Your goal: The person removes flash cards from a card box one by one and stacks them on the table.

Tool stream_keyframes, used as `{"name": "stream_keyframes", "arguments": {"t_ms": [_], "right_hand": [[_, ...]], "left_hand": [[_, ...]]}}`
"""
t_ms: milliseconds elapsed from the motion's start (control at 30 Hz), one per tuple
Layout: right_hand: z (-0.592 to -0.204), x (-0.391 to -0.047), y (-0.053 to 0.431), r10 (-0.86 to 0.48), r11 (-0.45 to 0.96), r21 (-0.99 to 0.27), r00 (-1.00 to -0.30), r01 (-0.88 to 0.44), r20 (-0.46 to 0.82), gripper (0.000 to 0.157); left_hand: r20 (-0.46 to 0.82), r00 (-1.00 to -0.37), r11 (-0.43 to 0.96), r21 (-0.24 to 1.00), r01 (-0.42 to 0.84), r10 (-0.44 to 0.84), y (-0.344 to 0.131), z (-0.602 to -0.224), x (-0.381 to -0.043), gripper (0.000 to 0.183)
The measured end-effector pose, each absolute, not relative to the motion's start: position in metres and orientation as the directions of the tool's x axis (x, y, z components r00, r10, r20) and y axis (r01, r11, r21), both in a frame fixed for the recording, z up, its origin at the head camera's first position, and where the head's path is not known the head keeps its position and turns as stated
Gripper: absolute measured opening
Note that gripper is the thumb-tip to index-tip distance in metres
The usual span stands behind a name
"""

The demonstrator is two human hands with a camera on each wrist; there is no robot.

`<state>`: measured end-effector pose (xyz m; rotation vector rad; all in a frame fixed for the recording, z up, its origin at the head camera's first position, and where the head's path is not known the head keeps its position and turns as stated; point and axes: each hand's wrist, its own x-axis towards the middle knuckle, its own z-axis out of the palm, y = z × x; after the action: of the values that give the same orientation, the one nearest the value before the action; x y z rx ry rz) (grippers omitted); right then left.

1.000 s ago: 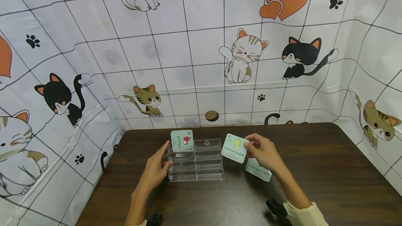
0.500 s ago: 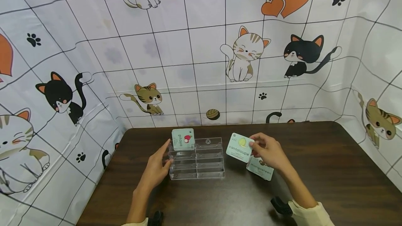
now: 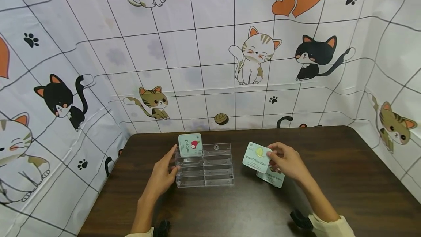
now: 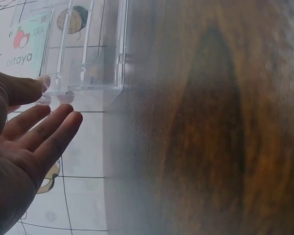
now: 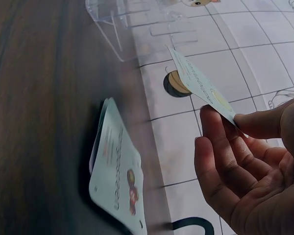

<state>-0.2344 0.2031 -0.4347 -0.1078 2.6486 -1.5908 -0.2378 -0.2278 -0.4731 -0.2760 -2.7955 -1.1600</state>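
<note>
A clear tiered acrylic rack (image 3: 218,173) stands on the table, with a pale green card marked "pitaya" (image 3: 190,145) upright in its back left slot. My left hand (image 3: 162,174) rests along the rack's left side, thumb and fingers fairly straight; in the left wrist view the thumb tip meets the rack's end. Between thumb and fingertips my right hand (image 3: 288,162) pinches a square card marked "cantaloupe" (image 3: 255,158) by its right edge. Below it lies a small stack of cards topped by a "mangosteen" card (image 5: 118,171), partly covered by the held card in the head view.
The dark wooden table (image 3: 315,149) reaches back to a white grid-lined cloth (image 3: 217,54) printed with cats, which also hangs at both sides. A black wrist strap (image 3: 300,219) sits by the right sleeve cuff.
My right hand has drawn the cantaloupe card to the right, away from the rack and over the mangosteen stack. The left hand stays at the rack's side.
</note>
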Motion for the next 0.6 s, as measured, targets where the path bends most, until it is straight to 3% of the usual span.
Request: {"name": "stream_keyframes", "arguments": {"t_ms": [600], "right_hand": [[-0.449,-0.226,0.224,-0.071,0.488,-0.872,-0.997,-0.031,-0.004,0.031]], "left_hand": [[0.158,-0.978,0.696,0.687,0.207,0.135,-0.227,-0.471,-0.238,0.086]]}}
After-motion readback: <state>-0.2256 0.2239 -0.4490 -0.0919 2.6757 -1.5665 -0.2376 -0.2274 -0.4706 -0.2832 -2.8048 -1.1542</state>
